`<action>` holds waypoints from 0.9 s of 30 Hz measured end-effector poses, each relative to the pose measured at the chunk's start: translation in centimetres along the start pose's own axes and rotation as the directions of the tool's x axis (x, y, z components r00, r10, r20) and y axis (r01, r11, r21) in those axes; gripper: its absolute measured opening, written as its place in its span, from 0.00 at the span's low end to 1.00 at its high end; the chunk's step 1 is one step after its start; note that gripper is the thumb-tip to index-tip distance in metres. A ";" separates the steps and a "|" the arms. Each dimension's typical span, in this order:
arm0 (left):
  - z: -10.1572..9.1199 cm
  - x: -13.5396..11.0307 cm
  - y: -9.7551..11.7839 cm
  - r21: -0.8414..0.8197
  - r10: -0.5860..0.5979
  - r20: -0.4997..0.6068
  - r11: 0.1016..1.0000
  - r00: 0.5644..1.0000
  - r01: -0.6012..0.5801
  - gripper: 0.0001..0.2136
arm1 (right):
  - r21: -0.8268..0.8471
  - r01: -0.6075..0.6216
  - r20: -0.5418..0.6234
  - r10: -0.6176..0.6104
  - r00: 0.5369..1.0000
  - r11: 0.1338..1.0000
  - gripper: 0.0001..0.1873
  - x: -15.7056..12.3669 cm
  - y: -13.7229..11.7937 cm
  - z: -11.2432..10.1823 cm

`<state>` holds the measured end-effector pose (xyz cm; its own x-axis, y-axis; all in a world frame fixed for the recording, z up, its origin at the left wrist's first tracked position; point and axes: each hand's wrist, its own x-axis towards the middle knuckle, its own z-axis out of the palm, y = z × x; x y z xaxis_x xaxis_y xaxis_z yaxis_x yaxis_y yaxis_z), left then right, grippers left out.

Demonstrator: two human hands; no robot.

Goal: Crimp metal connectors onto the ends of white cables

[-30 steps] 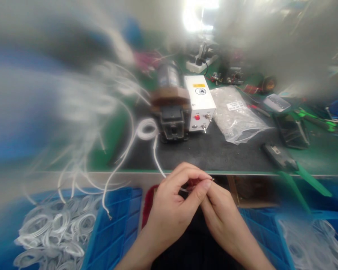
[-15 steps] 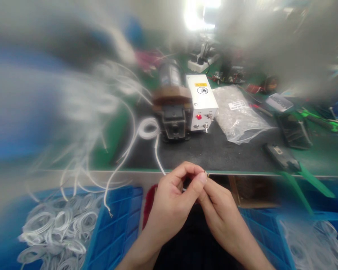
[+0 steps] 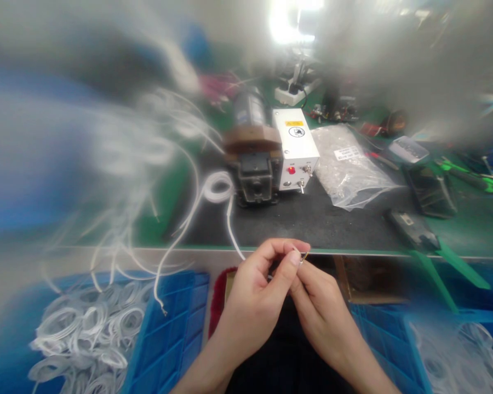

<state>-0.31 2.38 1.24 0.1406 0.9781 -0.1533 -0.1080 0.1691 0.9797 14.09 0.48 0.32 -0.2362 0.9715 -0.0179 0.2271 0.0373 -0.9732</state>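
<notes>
My left hand [image 3: 257, 298] and my right hand [image 3: 320, 309] meet just below the bench edge, fingertips pinched together around the end of a white cable [image 3: 230, 221]. A thin bared wire tip [image 3: 303, 254] pokes out between the fingers. The cable runs from my hands up over the edge to a small white coil [image 3: 217, 186] on the black mat. Just beyond stands a dark motor-driven machine [image 3: 252, 158] with a white control box [image 3: 296, 149] whose red lamp is lit.
A blue crate [image 3: 164, 334] at lower left holds several coiled white cables [image 3: 82, 334]; another blue crate [image 3: 394, 339] sits at lower right. A clear plastic bag [image 3: 347, 164], black tools [image 3: 429, 191] and green-handled parts [image 3: 443, 265] lie on the right. Loose white cables [image 3: 148, 164] drape on the left.
My hands have risen slightly toward the bench edge and the fingers have reworked their pinch; the bared wire tip now sticks out above my left thumb.
</notes>
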 end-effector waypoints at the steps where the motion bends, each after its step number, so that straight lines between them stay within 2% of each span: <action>1: 0.0 -0.1 -0.1 0.022 0.032 0.002 0.999 0.999 -0.032 0.07 | 0.002 0.001 -0.004 -0.001 1.000 1.000 0.14 0.0 0.0 0.0; 6: -0.3 -0.6 -0.6 0.205 0.229 0.042 0.951 0.973 -0.233 0.06 | -0.018 0.031 -0.017 -0.031 0.999 0.999 0.14 0.2 0.0 -0.4; 11: -0.4 -0.8 -0.8 0.219 0.168 -0.057 0.964 0.984 -0.151 0.06 | -0.119 -0.017 -0.018 0.015 1.000 0.993 0.08 -0.4 -0.3 -2.3; 15: -0.3 -1.1 -0.7 0.226 0.149 -0.067 0.965 0.987 -0.131 0.06 | -0.160 -0.026 -0.243 -0.013 0.970 0.987 0.03 -1.1 -1.1 -4.1; 17: -0.2 -1.2 -0.5 0.226 0.159 -0.052 0.963 0.986 -0.144 0.07 | -0.150 0.001 -0.308 -0.047 0.950 0.989 0.02 -1.1 -1.7 -4.3; 22: -0.1 -1.5 -0.1 0.273 0.231 -0.053 0.939 0.971 -0.209 0.10 | -0.084 0.059 -0.296 -0.081 0.952 0.995 0.03 -0.1 -2.6 -3.6; 27: -0.2 -1.5 -0.2 0.283 0.240 -0.055 0.935 0.969 -0.215 0.10 | 0.008 0.067 -0.300 -0.062 0.952 0.998 0.03 0.5 -2.6 -3.1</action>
<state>-0.67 0.92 1.29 0.0567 0.9953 0.0791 0.1471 -0.0867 0.9853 16.30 1.60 3.52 0.0450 0.9927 0.1118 0.2034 0.1004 -0.9739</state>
